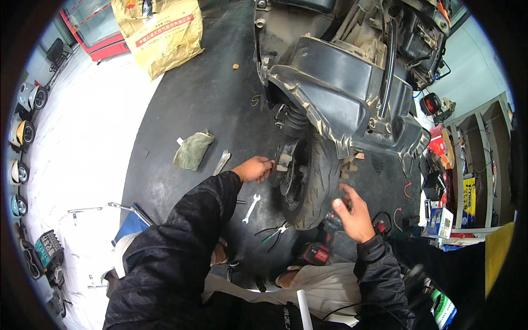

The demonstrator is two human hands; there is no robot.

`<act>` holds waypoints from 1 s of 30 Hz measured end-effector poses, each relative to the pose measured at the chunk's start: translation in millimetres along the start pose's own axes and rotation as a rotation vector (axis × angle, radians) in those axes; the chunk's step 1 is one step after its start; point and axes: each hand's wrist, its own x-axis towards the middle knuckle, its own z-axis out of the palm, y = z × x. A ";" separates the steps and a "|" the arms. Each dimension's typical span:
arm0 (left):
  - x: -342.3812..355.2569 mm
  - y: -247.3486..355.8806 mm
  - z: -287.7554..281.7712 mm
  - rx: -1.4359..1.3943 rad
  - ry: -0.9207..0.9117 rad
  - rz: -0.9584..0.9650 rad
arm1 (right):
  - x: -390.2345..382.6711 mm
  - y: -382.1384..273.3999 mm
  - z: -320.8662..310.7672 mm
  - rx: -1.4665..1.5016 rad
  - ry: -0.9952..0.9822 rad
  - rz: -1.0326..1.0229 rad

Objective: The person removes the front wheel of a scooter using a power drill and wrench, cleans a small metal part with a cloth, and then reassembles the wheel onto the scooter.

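- Under black vehicle body, wheel stands approx. upright; job looks part-done, final fixing unclear.
- L hand: fingers narrow at metal part, can't tell if gripping.
- R hand: wide, empty, nr wheel.
- Wrench unheld.

- Upper left: yellow sack, red band across it
- Centre: black tyre
- Left of centre: grey-green cloth
- Lower centre: red-and-black tool battery
- Lower left: black sleeve, faintly patterned
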 end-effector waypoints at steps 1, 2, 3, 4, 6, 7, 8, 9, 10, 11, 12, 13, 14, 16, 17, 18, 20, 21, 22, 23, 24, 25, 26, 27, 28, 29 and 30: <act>-2.0 -1.6 1.7 0.037 0.002 0.014 | -2.4 -3.7 9.4 -0.067 0.084 -0.082; -4.4 -2.6 2.6 0.009 -0.027 0.021 | -4.8 -7.3 18.0 -0.147 0.166 -0.116; -7.3 -3.5 3.3 -0.001 -0.057 0.021 | -5.1 -9.6 21.8 -0.224 0.203 -0.128; -9.6 -3.6 5.2 0.015 -0.067 -0.005 | -4.1 -11.0 22.4 -0.282 0.239 -0.128; -15.6 -3.6 12.0 -0.039 -0.063 -0.012 | 0.1 -12.7 22.1 -0.399 0.300 -0.123; -19.4 -3.8 15.8 -0.041 -0.054 -0.026 | 3.4 -13.3 21.4 -0.425 0.293 -0.075; -23.2 -3.8 19.3 -0.050 -0.050 -0.029 | 5.3 -13.8 21.5 -0.419 0.288 -0.041; -26.7 -3.7 22.4 -0.044 -0.050 -0.028 | 7.4 -14.4 21.8 -0.413 0.310 -0.029; -29.8 -3.5 24.6 -0.037 -0.048 -0.026 | 9.6 -14.9 22.7 -0.410 0.326 -0.018; -32.5 -3.9 27.2 -0.046 -0.046 -0.024 | 11.8 -15.0 22.8 -0.427 0.342 -0.012; -34.4 -4.3 29.4 -0.048 -0.037 -0.015 | 13.8 -14.6 22.1 -0.437 0.352 -0.024; -35.6 -4.9 31.6 -0.051 -0.031 -0.007 | 16.1 -14.0 21.4 -0.450 0.352 -0.025; -36.6 -5.9 34.1 -0.049 -0.021 0.001 | 18.0 -12.9 20.0 -0.465 0.352 -0.026; -38.9 -9.2 39.1 -0.021 0.005 0.043 | 21.9 -10.7 18.8 -0.477 0.381 -0.058; -38.9 -10.4 41.5 -0.005 0.023 0.054 | 23.4 -9.4 18.3 -0.487 0.396 -0.075; -38.8 -12.0 43.8 0.015 0.049 0.056 | 24.5 -7.9 18.2 -0.497 0.408 -0.092; -38.3 -15.1 47.4 -0.018 0.083 0.054 | 26.2 -5.0 18.5 -0.512 0.420 -0.107; -37.4 -16.4 49.1 -0.041 0.098 0.045 | 26.9 -3.6 18.7 -0.520 0.425 -0.110; -37.0 -18.4 51.2 -0.063 0.103 0.037 | 27.4 -2.0 19.4 -0.527 0.428 -0.108; -37.2 -20.3 51.9 -0.191 0.059 0.029 | 28.3 -0.4 19.3 -0.536 0.428 -0.104; -37.7 -22.0 52.4 -0.318 0.006 0.024 | 29.1 1.3 19.0 -0.550 0.436 -0.104; -38.4 -24.0 55.0 -0.447 -0.011 -0.019 | 29.6 2.9 19.0 -0.549 0.430 -0.100; -40.2 -26.0 58.5 -0.541 -0.020 -0.038 | 30.2 4.4 19.0 -0.550 0.431 -0.101; -42.9 -27.1 61.8 -0.634 0.009 -0.091 | 30.9 5.7 18.6 -0.550 0.434 -0.103; -46.8 -27.9 65.5 -0.738 0.035 -0.162 | 30.9 6.9 18.3 -0.551 0.439 -0.101; -52.0 -26.9 65.0 -0.786 0.023 -0.192 | 31.7 7.7 18.1 -0.551 0.443 -0.100; -57.3 -25.0 65.0 -0.739 0.037 -0.168 | 32.0 8.4 18.3 -0.555 0.442 -0.103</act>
